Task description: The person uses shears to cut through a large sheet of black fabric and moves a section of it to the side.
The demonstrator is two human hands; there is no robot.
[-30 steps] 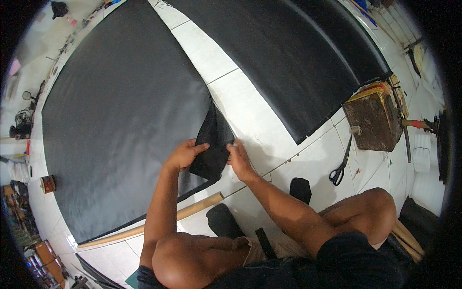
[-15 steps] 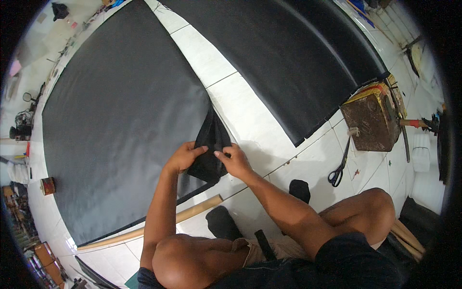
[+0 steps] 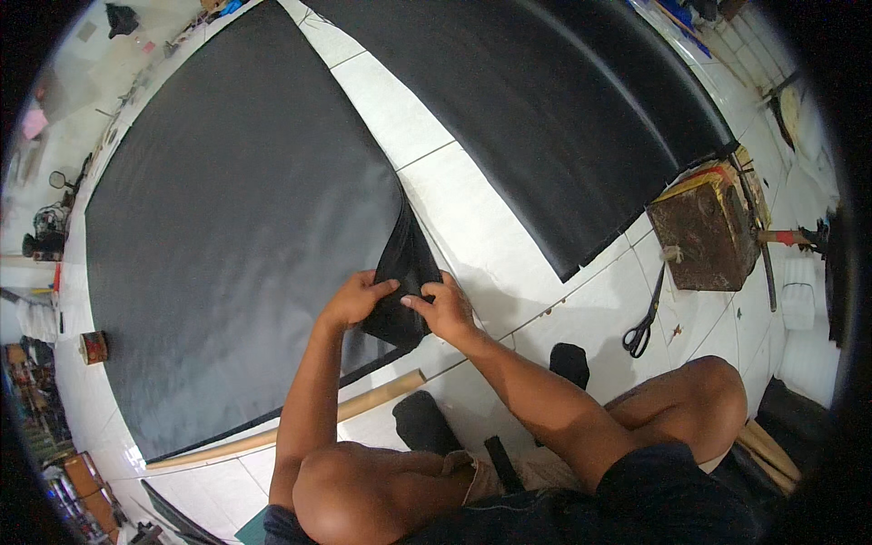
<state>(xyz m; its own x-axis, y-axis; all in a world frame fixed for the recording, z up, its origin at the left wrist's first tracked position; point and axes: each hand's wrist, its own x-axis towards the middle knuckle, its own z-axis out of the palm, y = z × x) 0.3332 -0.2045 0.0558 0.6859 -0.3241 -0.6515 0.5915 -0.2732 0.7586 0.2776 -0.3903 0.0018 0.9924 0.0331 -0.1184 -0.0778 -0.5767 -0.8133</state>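
Observation:
A large sheet of black leather-like material (image 3: pixel 227 209) is spread over the white tiles in front of me. Its near right corner is lifted and folded back, showing a darker underside. My left hand (image 3: pixel 356 298) pinches the folded flap between thumb and fingers on its left side. On the right side of the same flap, my right hand (image 3: pixel 443 307) grips with thumb and curled fingers. The hands are a short distance apart, and the folded corner hangs between them. Part of the fingers is hidden behind the material.
A second black sheet (image 3: pixel 545 118) lies at the far right, beside a worn brown box-like block (image 3: pixel 704 232). Black-handled scissors (image 3: pixel 643 331) rest on the tiles nearer me. A long cardboard tube (image 3: pixel 363 400) runs along the near edge. A small block (image 3: pixel 94 347) sits at the left edge.
Both hands keep hold of the flap, with only slight shifts of the thumbs. The whole view has moved a little; the sheets and scissors look unchanged.

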